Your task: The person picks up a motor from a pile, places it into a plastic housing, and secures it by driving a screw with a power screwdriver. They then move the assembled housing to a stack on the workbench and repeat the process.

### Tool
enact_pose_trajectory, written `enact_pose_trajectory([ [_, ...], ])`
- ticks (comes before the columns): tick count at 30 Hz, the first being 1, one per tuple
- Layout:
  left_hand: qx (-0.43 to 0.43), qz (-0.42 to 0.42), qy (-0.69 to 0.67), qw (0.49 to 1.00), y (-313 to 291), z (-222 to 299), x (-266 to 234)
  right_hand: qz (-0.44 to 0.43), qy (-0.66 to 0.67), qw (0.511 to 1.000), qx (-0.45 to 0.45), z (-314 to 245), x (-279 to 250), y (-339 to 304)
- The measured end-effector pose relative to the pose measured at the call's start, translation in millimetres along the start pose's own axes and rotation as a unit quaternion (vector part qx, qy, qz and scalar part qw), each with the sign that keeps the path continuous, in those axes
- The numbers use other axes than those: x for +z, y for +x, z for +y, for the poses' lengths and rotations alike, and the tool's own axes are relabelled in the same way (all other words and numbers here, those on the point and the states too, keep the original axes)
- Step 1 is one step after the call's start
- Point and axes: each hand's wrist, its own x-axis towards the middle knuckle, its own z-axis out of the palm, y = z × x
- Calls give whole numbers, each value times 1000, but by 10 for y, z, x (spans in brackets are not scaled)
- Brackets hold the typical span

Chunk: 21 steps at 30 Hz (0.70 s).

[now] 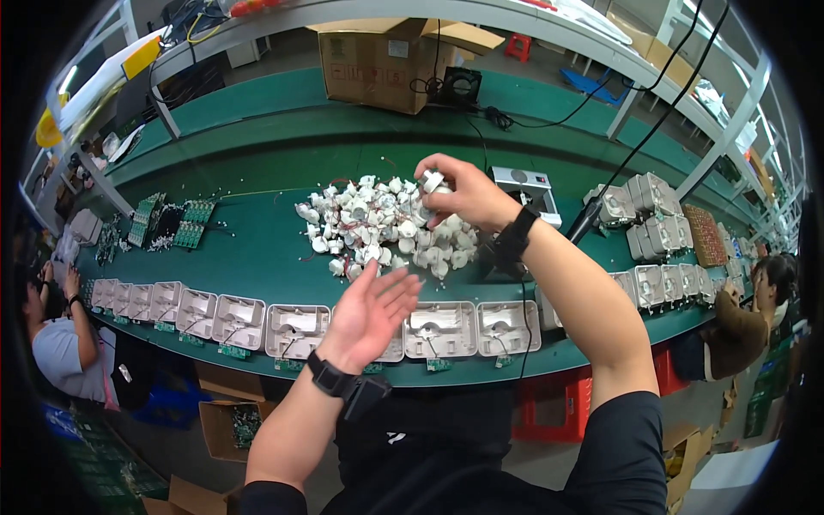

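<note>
right hand (470, 196): you clamp a white part (433, 181) over the pile (369, 219)
left hand (372, 314): unfolded, your palm up, near pale housings (440, 330)

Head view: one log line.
right hand: holds white part | left hand: open, empty | parts pile: on table | housings: near-edge row

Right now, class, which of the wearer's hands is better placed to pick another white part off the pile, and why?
Probably the left hand: it is open, looks empty, and is near the front of the pile. The right hand is busy holding a white part.
</note>
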Motion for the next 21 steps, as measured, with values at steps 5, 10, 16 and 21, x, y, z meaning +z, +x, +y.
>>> enact_pose_trajectory([
  [5, -1, -40, -98, 994, 210, -43, 346, -23, -70, 995, -70, -524, 94, -199],
  [10, 5, -47, -237, 970, 350, 12, 247, -56, -52, 997, -31, -779, 255, -346],
  [16, -6, -62, -244, 968, 193, 51, -10, -17, -307, 951, 8, -110, 47, -193],
  [21, 14, -124, -273, 954, -198, 245, -286, -91, -570, 811, -95, 641, 191, -258],
])
